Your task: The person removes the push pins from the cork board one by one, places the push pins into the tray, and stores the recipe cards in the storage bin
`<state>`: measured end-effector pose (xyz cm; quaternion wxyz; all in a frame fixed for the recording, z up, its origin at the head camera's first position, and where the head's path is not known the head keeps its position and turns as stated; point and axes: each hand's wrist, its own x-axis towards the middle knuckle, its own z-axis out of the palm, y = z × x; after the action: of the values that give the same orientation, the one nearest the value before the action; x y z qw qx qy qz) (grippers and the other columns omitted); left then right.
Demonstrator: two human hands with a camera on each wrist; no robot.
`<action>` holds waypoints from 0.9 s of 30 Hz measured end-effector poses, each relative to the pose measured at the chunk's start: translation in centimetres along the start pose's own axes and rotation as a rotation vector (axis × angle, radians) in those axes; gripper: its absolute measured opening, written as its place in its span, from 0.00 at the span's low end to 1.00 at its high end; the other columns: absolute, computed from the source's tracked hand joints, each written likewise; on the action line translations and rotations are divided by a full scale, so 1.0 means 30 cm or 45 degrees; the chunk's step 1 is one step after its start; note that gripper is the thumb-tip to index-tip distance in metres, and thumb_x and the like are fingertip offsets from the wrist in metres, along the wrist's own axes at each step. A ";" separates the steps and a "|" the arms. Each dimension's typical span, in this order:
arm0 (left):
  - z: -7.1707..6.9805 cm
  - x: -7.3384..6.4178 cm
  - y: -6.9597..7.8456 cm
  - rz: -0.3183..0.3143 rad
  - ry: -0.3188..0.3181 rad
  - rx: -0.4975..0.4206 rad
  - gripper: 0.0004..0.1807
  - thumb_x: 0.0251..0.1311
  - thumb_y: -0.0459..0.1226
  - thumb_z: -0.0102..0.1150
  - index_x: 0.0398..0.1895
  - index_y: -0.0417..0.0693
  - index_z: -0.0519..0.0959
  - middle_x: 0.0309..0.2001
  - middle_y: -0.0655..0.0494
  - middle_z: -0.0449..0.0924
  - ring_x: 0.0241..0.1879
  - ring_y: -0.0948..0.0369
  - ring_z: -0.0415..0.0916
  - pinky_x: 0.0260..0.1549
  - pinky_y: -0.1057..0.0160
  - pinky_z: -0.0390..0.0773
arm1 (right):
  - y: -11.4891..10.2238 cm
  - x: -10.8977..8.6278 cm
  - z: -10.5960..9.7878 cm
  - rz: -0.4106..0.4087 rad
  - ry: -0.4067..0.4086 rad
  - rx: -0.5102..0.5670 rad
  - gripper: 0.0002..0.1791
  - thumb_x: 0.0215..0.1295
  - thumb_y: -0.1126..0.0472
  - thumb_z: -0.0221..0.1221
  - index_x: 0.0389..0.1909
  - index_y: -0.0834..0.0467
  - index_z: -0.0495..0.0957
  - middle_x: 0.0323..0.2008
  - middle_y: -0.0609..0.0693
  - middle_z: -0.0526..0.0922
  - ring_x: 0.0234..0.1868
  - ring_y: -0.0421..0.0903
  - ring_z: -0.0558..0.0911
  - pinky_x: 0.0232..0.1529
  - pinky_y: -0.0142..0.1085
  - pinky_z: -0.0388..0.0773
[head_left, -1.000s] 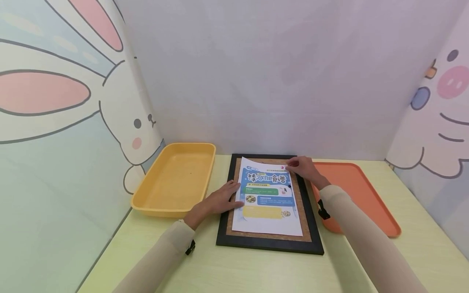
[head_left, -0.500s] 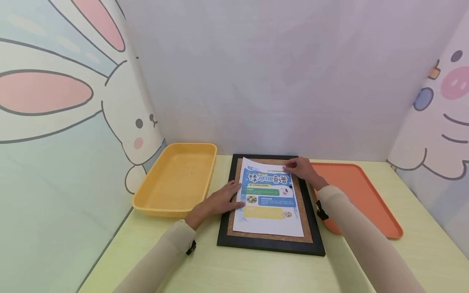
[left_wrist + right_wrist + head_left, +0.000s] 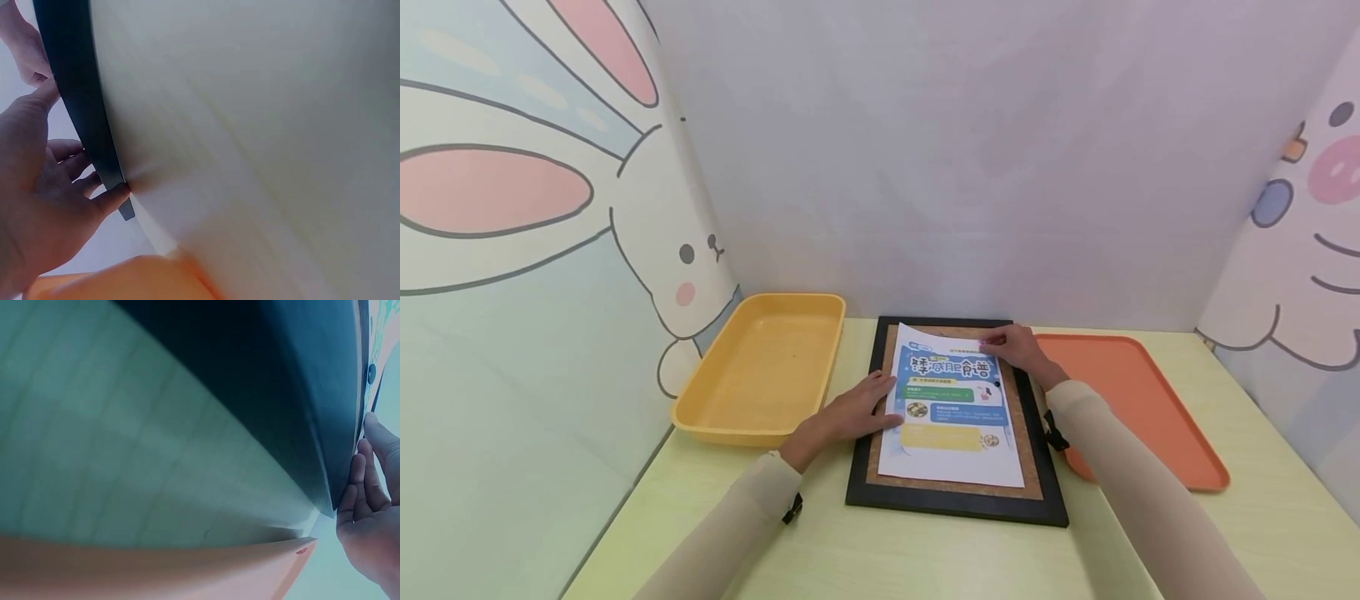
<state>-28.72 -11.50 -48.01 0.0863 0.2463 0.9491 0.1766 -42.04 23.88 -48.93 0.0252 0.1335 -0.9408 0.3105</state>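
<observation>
A printed sheet of paper [image 3: 951,465] lies on a cork board with a black frame [image 3: 955,510]. Its top left corner lifts slightly. My left hand [image 3: 850,410] rests over the frame's left side, fingers and thumb spread onto the sheet's edge. In the left wrist view, fingers [image 3: 112,199] reach across the dark frame. At the sheet's top right, thumb and fingertips of my right hand [image 3: 1017,346] pinch what looks like a small pink pushpin [image 3: 982,345], partly covered by them. A black pushpin [image 3: 997,383] sits at the sheet's right edge, also visible in the right wrist view.
A deep yellow tray [image 3: 692,427] stands left of the board, behind my left forearm. On the right, a flat orange tray [image 3: 1142,392] lies partly under my right sleeve. Cartoon-printed walls [image 3: 925,167] enclose the pale wooden table [image 3: 910,558].
My right hand's fingertips have moved slightly left over the pink pushpin and hide more of it. The left hand stays in place. The whole view has shifted a little.
</observation>
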 end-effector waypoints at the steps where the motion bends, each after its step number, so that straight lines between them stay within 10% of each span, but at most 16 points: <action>1: 0.000 0.000 0.000 -0.002 0.000 0.000 0.49 0.70 0.64 0.55 0.84 0.49 0.51 0.84 0.52 0.48 0.83 0.54 0.40 0.77 0.49 0.56 | 0.002 0.001 0.000 -0.002 -0.001 0.002 0.21 0.70 0.54 0.68 0.58 0.61 0.85 0.49 0.60 0.87 0.45 0.55 0.80 0.47 0.45 0.78; 27: -0.001 -0.003 0.001 0.000 0.001 -0.008 0.50 0.70 0.64 0.56 0.84 0.49 0.52 0.84 0.52 0.48 0.83 0.53 0.40 0.77 0.49 0.55 | 0.010 -0.001 0.012 0.042 0.017 0.025 0.15 0.72 0.55 0.67 0.52 0.59 0.87 0.48 0.58 0.87 0.45 0.54 0.80 0.51 0.47 0.79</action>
<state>-28.65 -11.52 -47.96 0.0865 0.2459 0.9486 0.1796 -42.07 23.91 -49.40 0.0252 0.1163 -0.9396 0.3209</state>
